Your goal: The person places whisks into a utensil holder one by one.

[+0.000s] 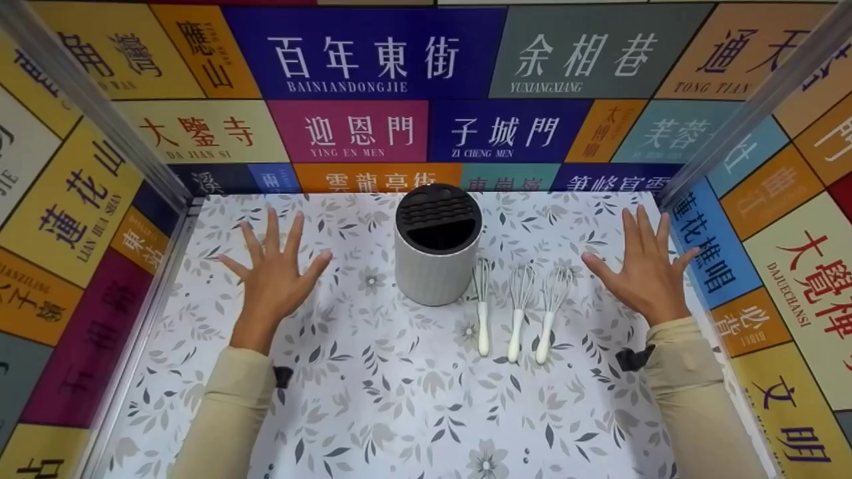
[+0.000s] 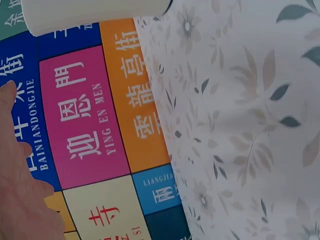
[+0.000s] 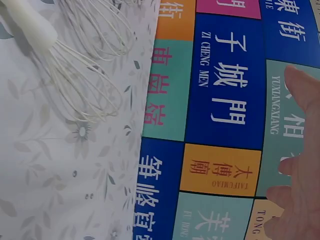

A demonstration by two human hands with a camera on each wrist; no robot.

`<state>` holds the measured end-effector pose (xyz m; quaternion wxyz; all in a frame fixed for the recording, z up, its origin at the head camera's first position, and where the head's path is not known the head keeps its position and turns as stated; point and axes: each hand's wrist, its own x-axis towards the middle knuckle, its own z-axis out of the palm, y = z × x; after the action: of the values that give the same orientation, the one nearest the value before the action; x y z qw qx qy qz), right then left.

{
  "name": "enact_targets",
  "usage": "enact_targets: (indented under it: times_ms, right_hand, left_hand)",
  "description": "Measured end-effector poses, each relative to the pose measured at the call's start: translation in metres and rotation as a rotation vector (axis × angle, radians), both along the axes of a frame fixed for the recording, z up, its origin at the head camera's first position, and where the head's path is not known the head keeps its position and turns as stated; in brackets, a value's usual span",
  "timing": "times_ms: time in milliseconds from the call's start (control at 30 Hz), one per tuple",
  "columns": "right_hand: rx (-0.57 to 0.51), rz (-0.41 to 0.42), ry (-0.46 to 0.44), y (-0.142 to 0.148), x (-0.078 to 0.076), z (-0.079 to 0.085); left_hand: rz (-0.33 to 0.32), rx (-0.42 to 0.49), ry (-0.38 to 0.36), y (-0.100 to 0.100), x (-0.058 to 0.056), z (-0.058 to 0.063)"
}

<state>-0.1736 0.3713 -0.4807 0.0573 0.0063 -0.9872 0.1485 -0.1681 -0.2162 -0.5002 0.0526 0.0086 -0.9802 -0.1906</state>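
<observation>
My left hand (image 1: 276, 279) is spread wide with straight fingers at the left of the table, holding nothing. On the right side my right hand (image 1: 647, 276) is spread the same way, also holding nothing. Between them stands a white, ribbed utensil holder (image 1: 436, 279) with a black slotted top. Three whisks with white handles lie side by side to its right: the left whisk (image 1: 483, 319), the middle whisk (image 1: 517, 319) and the right whisk (image 1: 548, 319), nearest my right hand. In the right wrist view, wire loops of a whisk (image 3: 82, 75) show at upper left.
A white cloth with a leaf pattern (image 1: 399, 412) covers the table. Colourful panels with printed characters (image 1: 366, 53) rise behind it and on both sides. Metal posts stand at the back left corner (image 1: 133, 126) and back right corner (image 1: 739, 113).
</observation>
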Motion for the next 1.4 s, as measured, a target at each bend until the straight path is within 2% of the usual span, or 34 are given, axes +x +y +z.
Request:
enact_targets:
  times_ms: [167, 267, 433, 600, 733, 833, 1000, 1200, 1400]
  right_hand:
    - [-0.061, 0.006, -0.058, -0.001, 0.012, -0.012]
    - [-0.125, 0.0, -0.109, -0.003, 0.017, -0.018]
    - [-0.191, -0.028, -0.181, -0.004, 0.028, -0.028]
    - [-0.253, -0.038, -0.186, -0.005, 0.04, -0.044]
    - [-0.337, -0.045, -0.192, -0.009, 0.047, -0.053]
    - [-0.377, -0.067, -0.209, -0.012, 0.05, -0.058]
    - [-0.389, -0.122, -0.226, -0.018, 0.056, -0.066]
    - [-0.43, -0.192, -0.288, -0.03, 0.06, -0.078]
    - [-0.588, -0.25, -0.39, -0.043, 0.06, -0.087]
  left_hand:
    - [-0.015, 0.088, -0.05, 0.013, 0.001, -0.005]
    - [-0.029, 0.187, -0.08, 0.024, -0.001, -0.006]
    - [-0.079, 0.367, -0.089, 0.05, -0.006, -0.006]
    - [-0.146, 0.512, -0.05, 0.077, -0.014, -0.006]
    - [-0.18, 0.616, 0.032, 0.094, -0.019, -0.006]
    - [-0.197, 0.737, 0.082, 0.105, -0.022, -0.004]
    - [-0.222, 0.908, 0.095, 0.124, -0.028, 0.001]
    - [-0.193, 0.981, 0.093, 0.143, -0.034, 0.001]
    - [-0.167, 0.914, 0.048, 0.149, -0.033, -0.006]
